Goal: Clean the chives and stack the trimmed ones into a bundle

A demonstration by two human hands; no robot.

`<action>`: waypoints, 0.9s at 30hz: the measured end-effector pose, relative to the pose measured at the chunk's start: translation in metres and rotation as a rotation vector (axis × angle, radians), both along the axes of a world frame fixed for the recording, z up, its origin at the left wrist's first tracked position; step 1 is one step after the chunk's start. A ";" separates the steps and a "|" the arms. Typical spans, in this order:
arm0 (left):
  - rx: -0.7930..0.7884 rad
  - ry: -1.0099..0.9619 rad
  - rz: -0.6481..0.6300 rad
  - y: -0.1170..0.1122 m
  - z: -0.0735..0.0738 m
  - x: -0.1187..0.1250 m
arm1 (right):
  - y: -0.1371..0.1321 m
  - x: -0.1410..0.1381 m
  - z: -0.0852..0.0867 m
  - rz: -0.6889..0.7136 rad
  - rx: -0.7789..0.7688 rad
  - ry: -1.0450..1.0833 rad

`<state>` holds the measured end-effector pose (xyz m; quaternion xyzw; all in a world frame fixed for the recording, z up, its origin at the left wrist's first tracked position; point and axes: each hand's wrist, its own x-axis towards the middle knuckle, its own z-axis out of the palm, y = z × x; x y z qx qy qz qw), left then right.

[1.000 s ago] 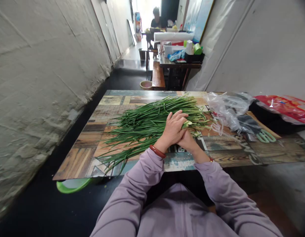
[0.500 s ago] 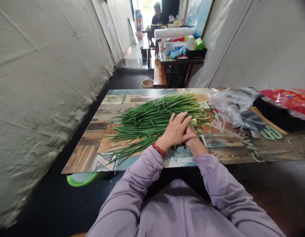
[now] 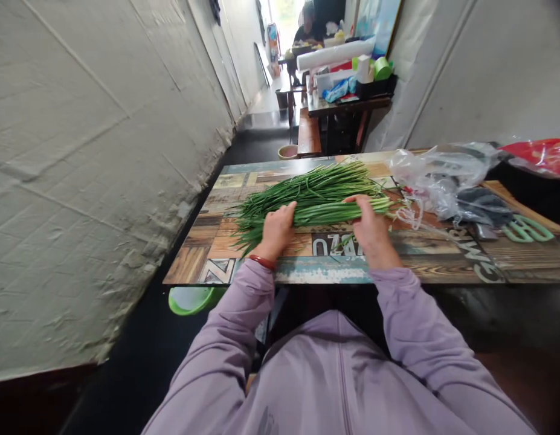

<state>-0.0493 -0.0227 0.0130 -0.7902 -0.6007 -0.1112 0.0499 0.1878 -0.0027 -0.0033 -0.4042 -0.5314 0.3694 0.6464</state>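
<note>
Green stalks (image 3: 325, 214) | both hands (image 3: 276, 232) (image 3: 371, 232) curled round them, undersides hidden | red packaging (image 3: 540, 156) cut off right

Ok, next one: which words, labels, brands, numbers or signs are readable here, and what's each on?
"UZBZ", roughly: turned letters on the tabletop, just left of the right hand; reading unsure.
"GMR", roughly: slanted letters at the tabletop's right; reading unsure.
"Z", or a sideways "N": framed, at the tabletop's near left.
Too small or blurred: any print on the blue packet or red bag.
</note>
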 end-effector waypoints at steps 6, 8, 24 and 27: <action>0.043 0.005 0.274 0.002 0.015 -0.084 | 0.018 0.091 0.046 -0.121 -0.032 0.534; 0.008 -0.013 0.303 0.002 0.015 -0.097 | 0.019 0.112 0.049 -0.164 -0.061 0.640; 0.530 -0.476 -0.222 -0.031 0.111 -0.004 | 0.006 0.070 0.075 -0.186 0.071 0.452; 0.517 -0.357 -0.378 -0.047 0.116 0.030 | 0.005 0.059 0.074 -0.154 0.137 0.288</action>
